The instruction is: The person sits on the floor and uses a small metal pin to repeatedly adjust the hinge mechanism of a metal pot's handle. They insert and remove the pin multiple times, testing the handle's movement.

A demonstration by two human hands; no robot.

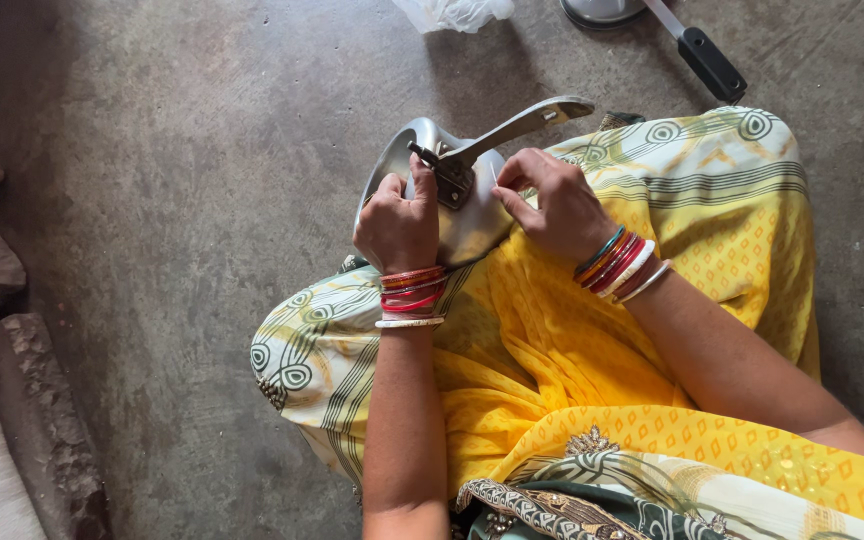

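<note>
A metal cooking pot (402,155) with a long bare metal handle (522,125) lies tilted on my lap, over yellow patterned cloth (552,350). My left hand (397,225) grips the pot's rim next to the handle bracket (452,175). My right hand (552,200) is pinched at the bracket from the right side, fingers closed on a small thin thing that I cannot make out. Both wrists carry several coloured bangles.
Grey concrete floor lies all round. A second utensil with a black handle (710,62) lies at the top right, next to a crumpled plastic bag (452,12). Rough stones (42,420) and a pale cloth edge line the left side.
</note>
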